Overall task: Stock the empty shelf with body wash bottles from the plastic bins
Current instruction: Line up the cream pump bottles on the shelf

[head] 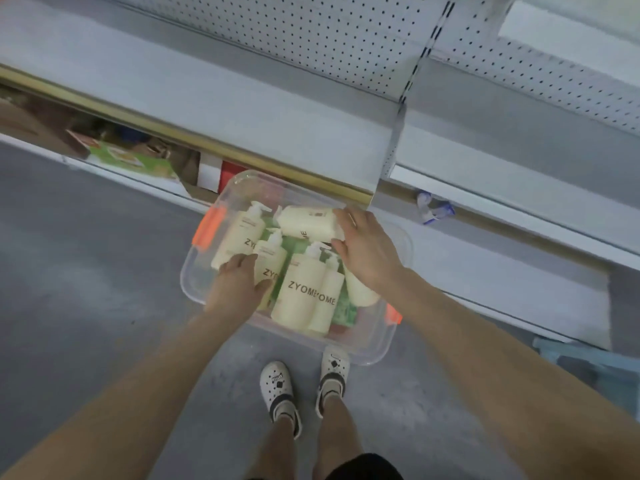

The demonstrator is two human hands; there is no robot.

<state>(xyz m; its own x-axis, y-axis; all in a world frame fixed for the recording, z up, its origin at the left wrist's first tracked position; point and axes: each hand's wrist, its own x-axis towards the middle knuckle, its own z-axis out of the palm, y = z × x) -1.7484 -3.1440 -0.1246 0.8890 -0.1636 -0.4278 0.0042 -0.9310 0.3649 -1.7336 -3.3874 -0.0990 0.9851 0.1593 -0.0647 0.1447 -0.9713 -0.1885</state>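
Note:
A clear plastic bin [194,282] with orange latches sits on the floor before the shelving and holds several cream body wash bottles [299,292] marked ZYOME. My left hand [239,282] is down in the bin's left side; its fingers curl beside an upright-lying pump bottle [272,252] and its thumb lies across the label. My right hand [367,251] reaches over the bin's far right side, fingers and thumb spanning the end of a bottle lying crosswise [304,221]. The empty grey shelf [277,109] with a pegboard back runs just beyond the bin.
The lower shelf on the left holds boxes, one of them green [128,157]. A gold price rail [242,157] edges the shelf above the bin. A small blue and white item [434,211] lies on the right-hand shelf. My feet in white clogs [280,389] stand just behind the bin.

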